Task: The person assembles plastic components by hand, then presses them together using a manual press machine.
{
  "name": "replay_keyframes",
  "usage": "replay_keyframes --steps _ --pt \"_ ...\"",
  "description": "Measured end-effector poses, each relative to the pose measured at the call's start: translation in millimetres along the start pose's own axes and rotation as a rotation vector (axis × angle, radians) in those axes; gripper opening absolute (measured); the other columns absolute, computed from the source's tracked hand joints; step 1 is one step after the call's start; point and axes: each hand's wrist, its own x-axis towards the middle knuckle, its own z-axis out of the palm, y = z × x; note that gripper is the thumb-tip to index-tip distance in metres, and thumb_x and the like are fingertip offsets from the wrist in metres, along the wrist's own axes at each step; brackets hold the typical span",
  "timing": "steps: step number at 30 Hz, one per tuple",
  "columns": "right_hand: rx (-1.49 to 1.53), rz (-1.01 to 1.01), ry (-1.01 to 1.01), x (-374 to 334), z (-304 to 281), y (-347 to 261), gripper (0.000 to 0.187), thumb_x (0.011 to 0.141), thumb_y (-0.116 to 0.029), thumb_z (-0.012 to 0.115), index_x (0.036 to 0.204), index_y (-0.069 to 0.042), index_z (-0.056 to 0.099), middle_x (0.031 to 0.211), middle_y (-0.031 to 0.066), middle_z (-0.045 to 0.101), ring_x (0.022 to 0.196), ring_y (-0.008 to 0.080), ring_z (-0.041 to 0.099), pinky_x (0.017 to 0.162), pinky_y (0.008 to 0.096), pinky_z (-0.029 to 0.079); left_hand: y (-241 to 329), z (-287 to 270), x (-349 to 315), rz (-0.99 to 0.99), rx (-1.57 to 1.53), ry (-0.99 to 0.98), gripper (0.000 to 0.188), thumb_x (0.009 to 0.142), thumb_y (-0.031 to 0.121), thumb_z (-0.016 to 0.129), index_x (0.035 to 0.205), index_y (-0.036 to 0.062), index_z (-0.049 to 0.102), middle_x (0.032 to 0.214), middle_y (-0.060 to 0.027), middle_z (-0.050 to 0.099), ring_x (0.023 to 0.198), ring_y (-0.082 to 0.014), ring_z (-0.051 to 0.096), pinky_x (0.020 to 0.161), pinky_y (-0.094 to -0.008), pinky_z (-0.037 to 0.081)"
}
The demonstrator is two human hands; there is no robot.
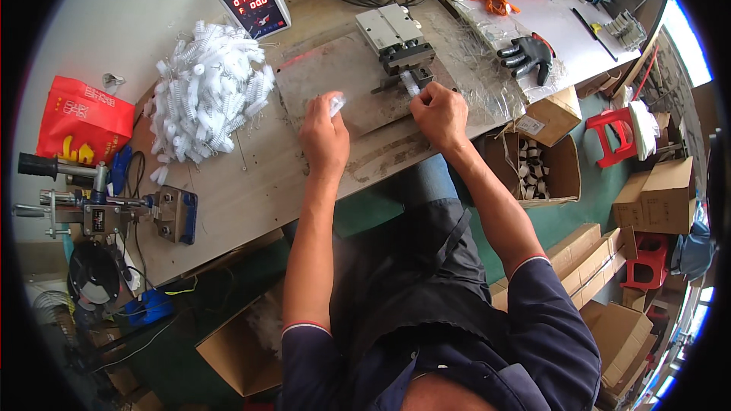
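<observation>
My right hand (440,116) is closed on a white ribbed plastic piece (411,84), whose far end sits at the dark jaws of a metal clamping fixture (394,34). To its left, over the near part of a metal plate (316,68), my left hand (325,135) pinches another whitish plastic piece (337,102); the fingers hide most of it. A big heap of white ribbed pieces (209,95) with thin wire ends lies on the wooden table, left of my left hand.
A box with a red digital display (255,1) stands behind the heap. At the left are a red bag (84,122) and a lever-handled metal device (99,209). A black glove (527,57) lies at the right. Below the right table edge stands a carton (567,183) of pale curved parts.
</observation>
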Motion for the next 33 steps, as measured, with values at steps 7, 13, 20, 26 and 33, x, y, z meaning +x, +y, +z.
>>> replay_keyframes --steps 7,13,20,26,33 --pt "-0.041 -0.042 0.064 -4 8 2 0.014 0.077 -0.019 0.072 0.073 -0.007 0.067 0.071 0.0166 0.069 0.072 0.0383 0.070 0.069 0.0471 0.055 -1 -1 -1 0.022 0.006 -0.009 0.024 0.091 -0.003 0.062 0.112 0.0090 0.065 0.101 -0.0119 0.069 0.091 -0.0353 0.069 0.078 -0.0435 0.055" --pt "-0.051 -0.022 0.075 -5 8 -1 0.013 0.077 -0.019 0.071 0.073 -0.007 0.067 0.070 0.0167 0.068 0.071 0.0385 0.069 0.068 0.0469 0.054 -1 -2 -2 0.020 0.010 -0.017 0.024 0.091 -0.003 0.061 0.112 0.0091 0.065 0.102 -0.0116 0.069 0.092 -0.0350 0.069 0.078 -0.0437 0.055" --pt "-0.020 -0.009 0.088 -4 10 1 0.013 0.077 -0.018 0.070 0.072 -0.007 0.066 0.069 0.0168 0.068 0.070 0.0390 0.069 0.066 0.0478 0.054 2 -3 0 -0.001 -0.020 0.009 0.022 0.091 -0.004 0.061 0.110 0.0064 0.065 0.102 -0.0130 0.068 0.093 -0.0362 0.068 0.080 -0.0442 0.054" --pt "-0.009 -0.012 0.098 -2 8 -9 0.023 0.085 -0.026 0.073 0.074 -0.007 0.067 0.068 0.0167 0.068 0.070 0.0394 0.068 0.065 0.0476 0.053 1 -4 1 0.028 0.011 0.101 0.018 0.094 -0.002 0.063 0.109 0.0066 0.067 0.104 -0.0119 0.069 0.094 -0.0336 0.067 0.081 -0.0422 0.053" --pt "0.034 0.030 0.076 -3 7 -2 0.027 0.087 -0.031 0.074 0.077 -0.007 0.070 0.069 0.0177 0.068 0.071 0.0407 0.068 0.067 0.0485 0.054 10 -1 0 0.006 0.024 -0.043 0.023 0.090 -0.004 0.064 0.111 0.0057 0.065 0.109 -0.0116 0.069 0.103 -0.0340 0.066 0.087 -0.0434 0.053"
